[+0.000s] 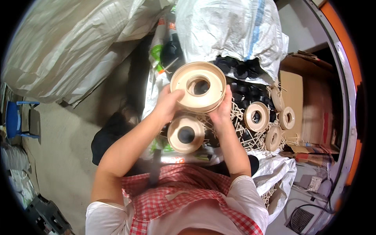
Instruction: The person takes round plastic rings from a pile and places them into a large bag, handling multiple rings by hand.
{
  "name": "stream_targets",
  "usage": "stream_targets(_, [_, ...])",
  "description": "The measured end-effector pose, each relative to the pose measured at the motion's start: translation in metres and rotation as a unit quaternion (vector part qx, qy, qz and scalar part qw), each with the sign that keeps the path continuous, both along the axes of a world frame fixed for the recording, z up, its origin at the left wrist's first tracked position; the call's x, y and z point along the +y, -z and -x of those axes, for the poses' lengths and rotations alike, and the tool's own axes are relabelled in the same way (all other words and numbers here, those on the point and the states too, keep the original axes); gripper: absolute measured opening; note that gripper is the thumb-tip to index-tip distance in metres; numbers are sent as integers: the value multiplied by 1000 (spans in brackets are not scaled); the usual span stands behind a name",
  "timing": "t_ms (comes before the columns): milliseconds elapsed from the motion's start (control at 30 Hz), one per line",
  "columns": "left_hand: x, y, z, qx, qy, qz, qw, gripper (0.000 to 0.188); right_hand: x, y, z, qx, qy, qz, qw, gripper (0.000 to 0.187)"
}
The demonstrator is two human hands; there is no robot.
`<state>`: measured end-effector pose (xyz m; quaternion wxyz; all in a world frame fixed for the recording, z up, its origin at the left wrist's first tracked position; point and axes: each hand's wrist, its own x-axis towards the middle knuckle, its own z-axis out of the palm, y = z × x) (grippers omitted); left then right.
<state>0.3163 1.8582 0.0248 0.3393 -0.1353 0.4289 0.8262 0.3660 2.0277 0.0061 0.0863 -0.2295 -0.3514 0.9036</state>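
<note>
Both of my hands grip a round beige plastic ring-shaped part (181,79) with a raised rim and a hole in the middle. My left hand (168,102) holds its left side, the thumb lying over the rim. At the opposite side my right hand (222,109) has its fingers wrapped round the edge. Just below the held part lies a similar beige ring (172,135). Further right are another beige ring (249,118) and several smaller-looking ones (273,138). Black round plastic parts (246,91) and thin beige sprue sticks (252,140) lie loosely around them.
A white woven sack (231,27) with black parts at its mouth lies at the far side. Large pale sheeting (74,43) fills the far left. An open cardboard box (293,98) stands right, beside an orange-edged frame (351,117). A blue chair (15,119) is on the left floor.
</note>
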Motion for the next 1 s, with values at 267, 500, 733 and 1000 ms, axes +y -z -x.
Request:
stream_targets(267, [-30,9,21,108,-172,185,961,58,49,21,1,-234,-74,-842,480,64])
stream_targets(500, [-36,-3,17,-23,-166,21,986,46,46,139,30,-60,-272,-833,478,41])
stream_targets(733, [-38,-9,22,110,-172,68,977,70,-5,134,44,-224,-310,-808,448,25])
stream_targets(1000, [-31,-7,12,218,-74,114,966,64,34,110,8,-122,-30,-675,727,11])
